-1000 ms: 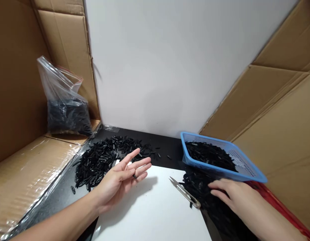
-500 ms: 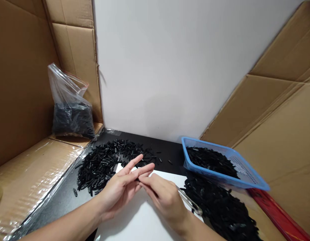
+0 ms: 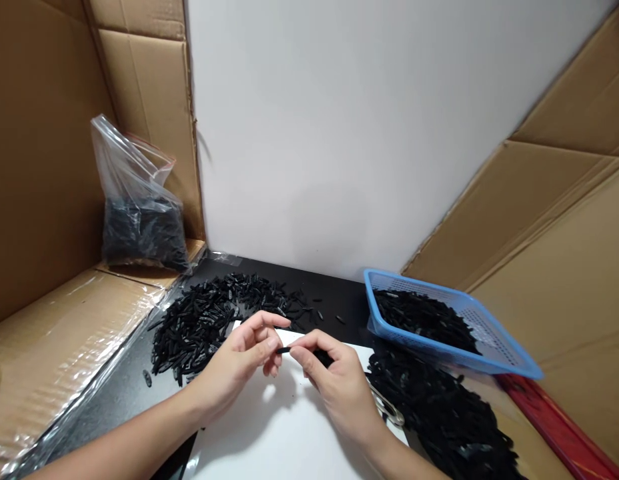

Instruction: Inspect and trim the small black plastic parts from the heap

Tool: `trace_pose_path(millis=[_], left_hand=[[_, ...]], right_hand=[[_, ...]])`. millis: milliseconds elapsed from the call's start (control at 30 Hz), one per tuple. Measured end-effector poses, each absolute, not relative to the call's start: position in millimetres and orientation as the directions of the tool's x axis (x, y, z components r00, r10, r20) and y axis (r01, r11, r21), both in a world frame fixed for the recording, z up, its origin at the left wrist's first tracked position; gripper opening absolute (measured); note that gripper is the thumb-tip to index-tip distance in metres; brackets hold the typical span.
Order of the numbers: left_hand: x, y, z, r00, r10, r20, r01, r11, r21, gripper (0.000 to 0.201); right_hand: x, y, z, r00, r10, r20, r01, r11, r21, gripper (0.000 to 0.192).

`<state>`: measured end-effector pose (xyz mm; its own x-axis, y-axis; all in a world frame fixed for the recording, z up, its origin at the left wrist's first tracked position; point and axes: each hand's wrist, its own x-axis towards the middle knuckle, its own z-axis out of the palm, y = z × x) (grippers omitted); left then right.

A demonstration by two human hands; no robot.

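Since before, our left hand (image 3: pixel 239 360) and right hand (image 3: pixel 339 387) pinch one small black piece (image 3: pixel 283 349); snips (image 3: pixel 387 407) half hidden; blue basket (image 3: pixel 489 360) holds black pieces.

A black worktop (image 3: pixel 334 293) is carrying everything here. A white sheet (image 3: pixel 284 433) is lying flat on its near middle. To the left of the sheet, a loose heap of small black pieces (image 3: pixel 199 323) is spreading across the dark surface, with a few strays lying toward the back. On the right, a second heap of black pieces (image 3: pixel 439 413) is resting beside the sheet, and a blue basket (image 3: pixel 509 357), itself holding more of them, is sitting tilted against its far edge. A small metal snipper (image 3: pixel 389 408) is lying at the sheet's right edge.
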<state>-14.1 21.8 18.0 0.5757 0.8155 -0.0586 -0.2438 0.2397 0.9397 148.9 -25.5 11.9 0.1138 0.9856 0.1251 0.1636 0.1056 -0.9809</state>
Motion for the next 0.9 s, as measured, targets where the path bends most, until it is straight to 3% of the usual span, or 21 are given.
trace_pose_path(millis=[333,667,733,800,900], left_hand=[[-13.9,20.1,19.2,0.605,0.796,0.002,-0.324,0.244,0.914,0.026],[-12.5,19.1,18.9,0.606,0.795,-0.011,-0.238,0.195,0.951,0.024],[-16.3,24.7,23.6,0.575,0.818,-0.010,-0.122,0.098,0.988,0.023],[-23.9,34.8,29.1,0.526,0.851,0.008,0.052,-0.042,0.998,0.021],[-39.5,52.7,32.6,0.497,0.862,0.100,0.351,-0.305,0.885,0.011]], right_hand=[[148.0,-31.2,16.9,0.091,0.977,0.193,0.179,0.175,-0.968,0.019],[145.4,-27.5,15.1,0.065,0.997,-0.032,-0.044,-0.029,-0.999,0.034],[158.0,-28.2,23.7,0.077,0.997,0.013,0.096,0.005,-0.995,0.031],[182.5,-33.5,33.3,0.068,0.994,0.080,0.350,0.051,-0.935,0.029],[236.7,-51.9,37.9,0.101,0.979,0.176,0.696,0.057,-0.716,0.028]])
